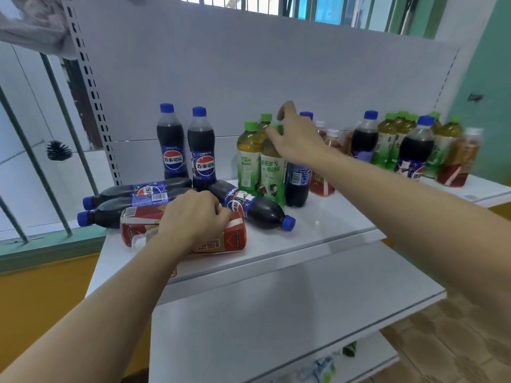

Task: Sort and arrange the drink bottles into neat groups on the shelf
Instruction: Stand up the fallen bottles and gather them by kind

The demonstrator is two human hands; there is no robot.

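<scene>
White lower shelf (276, 313) nearest; upper shelf (318, 230) before barred window (249, 4). Left hand (193, 217) grips lying red tea bottle (226, 239); right hand (296, 134) pinches green tea bottle (272, 167), cap hidden. Far-right bottles (414, 145) blurred.

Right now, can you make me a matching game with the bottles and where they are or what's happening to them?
Things:
1. red-label bottle
2. green-cap bottle
3. two standing cola bottles
4. lying cola bottle

States:
A. upright by the back wall
B. on its side, cap pointing right
C. lying under the left hand
D. upright, right hand at its top

Pairs: 1-C, 2-D, 3-A, 4-B
</scene>
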